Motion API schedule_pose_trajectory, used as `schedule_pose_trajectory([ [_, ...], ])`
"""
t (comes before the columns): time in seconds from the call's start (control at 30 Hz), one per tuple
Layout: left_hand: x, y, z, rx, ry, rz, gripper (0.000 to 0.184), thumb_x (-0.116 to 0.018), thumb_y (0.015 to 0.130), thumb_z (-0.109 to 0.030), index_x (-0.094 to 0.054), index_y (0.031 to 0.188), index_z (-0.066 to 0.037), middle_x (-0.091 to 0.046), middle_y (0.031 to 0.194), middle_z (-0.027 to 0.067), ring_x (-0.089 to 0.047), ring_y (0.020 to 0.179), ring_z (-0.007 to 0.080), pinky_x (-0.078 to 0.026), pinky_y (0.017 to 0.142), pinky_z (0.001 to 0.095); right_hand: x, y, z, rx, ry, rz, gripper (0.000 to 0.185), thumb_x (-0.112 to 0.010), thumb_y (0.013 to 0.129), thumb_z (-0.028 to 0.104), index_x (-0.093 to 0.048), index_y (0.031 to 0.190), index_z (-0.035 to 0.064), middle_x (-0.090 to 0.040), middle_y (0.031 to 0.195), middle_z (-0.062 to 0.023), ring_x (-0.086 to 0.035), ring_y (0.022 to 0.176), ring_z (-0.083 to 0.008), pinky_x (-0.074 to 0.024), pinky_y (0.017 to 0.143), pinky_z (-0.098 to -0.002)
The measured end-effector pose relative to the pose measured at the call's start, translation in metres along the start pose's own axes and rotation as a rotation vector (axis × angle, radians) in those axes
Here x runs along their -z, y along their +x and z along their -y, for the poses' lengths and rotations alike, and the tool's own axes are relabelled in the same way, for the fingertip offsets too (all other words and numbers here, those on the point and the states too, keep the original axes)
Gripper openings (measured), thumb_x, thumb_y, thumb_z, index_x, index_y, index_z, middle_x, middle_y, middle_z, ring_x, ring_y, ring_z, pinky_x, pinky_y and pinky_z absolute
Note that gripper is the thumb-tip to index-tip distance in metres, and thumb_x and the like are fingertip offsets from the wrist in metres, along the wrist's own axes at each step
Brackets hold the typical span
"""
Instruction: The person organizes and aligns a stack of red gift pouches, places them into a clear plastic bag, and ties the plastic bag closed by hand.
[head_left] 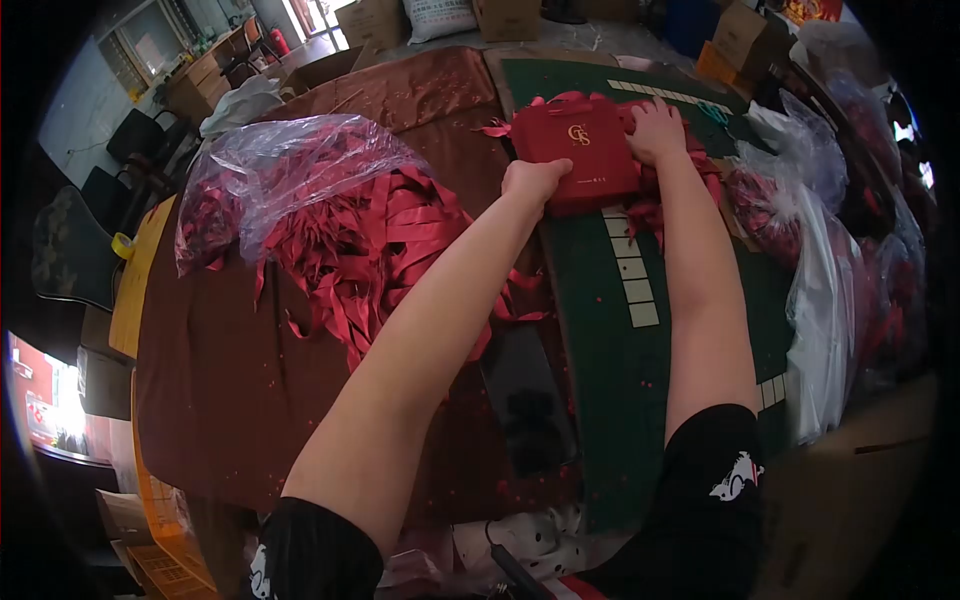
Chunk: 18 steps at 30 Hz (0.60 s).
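A red gift bag with gold lettering lies on the green mat, its lower side towards me. My left hand is closed on its lower left corner, thumb on the front face. Just past the bag's right edge, my right hand reaches over red ribbon, fingers spread; whether the fingertips touch the bag I cannot tell. More ribbon spills out below that hand, and some shows along the bag's top edge. Left of the bag lies a large heap of cut red ribbons, partly under a clear plastic bag.
A dark phone-like slab lies by the mat's left edge. White-marked strips run along the green mat. Teal scissors lie at the far right. Plastic bags crowd the right side. Yellow tape sits at left.
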<state>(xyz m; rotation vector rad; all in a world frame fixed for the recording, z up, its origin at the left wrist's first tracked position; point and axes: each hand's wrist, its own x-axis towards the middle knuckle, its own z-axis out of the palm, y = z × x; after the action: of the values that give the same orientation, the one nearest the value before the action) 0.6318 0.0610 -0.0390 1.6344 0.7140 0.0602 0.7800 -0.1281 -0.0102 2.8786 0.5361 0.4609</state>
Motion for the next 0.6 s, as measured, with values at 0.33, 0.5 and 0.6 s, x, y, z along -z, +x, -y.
schedule_pose_trajectory([
  [0.33,-0.002,0.010,0.009,-0.081,-0.075,0.014,0.065,-0.085,0.072,-0.035,-0.065,0.117,0.008,-0.070,0.112,0.0190,-0.071,0.096,0.0283,-0.056,0.079,0.0372,0.018,0.000,-0.010,-0.371,0.472,0.156,0.085,-0.023,0.098,0.068,-0.069,0.121,0.0003,-0.062,0.131,-0.0210,-0.058,0.124,-0.0366,-0.0406,0.105,-0.0529],
  [0.5,0.001,0.000,0.002,-0.067,-0.084,0.056,0.070,-0.085,0.075,-0.031,-0.058,0.124,0.011,-0.068,0.114,0.0178,-0.068,0.096,0.0255,-0.054,0.079,0.0352,-0.009,0.006,-0.058,-0.525,0.375,0.204,0.088,-0.053,0.086,0.072,-0.056,0.138,0.0010,-0.056,0.138,-0.0242,-0.054,0.129,-0.0360,-0.0387,0.110,-0.0494],
  [0.6,-0.001,0.008,0.005,-0.078,-0.059,0.037,0.070,-0.085,0.076,-0.032,-0.058,0.124,0.011,-0.067,0.115,0.0184,-0.068,0.096,0.0251,-0.054,0.077,0.0349,0.048,-0.038,-0.049,-0.665,0.197,0.346,0.091,-0.070,0.078,0.068,-0.051,0.144,0.0091,-0.053,0.145,-0.0162,-0.054,0.129,-0.0278,-0.0424,0.107,-0.0390],
])
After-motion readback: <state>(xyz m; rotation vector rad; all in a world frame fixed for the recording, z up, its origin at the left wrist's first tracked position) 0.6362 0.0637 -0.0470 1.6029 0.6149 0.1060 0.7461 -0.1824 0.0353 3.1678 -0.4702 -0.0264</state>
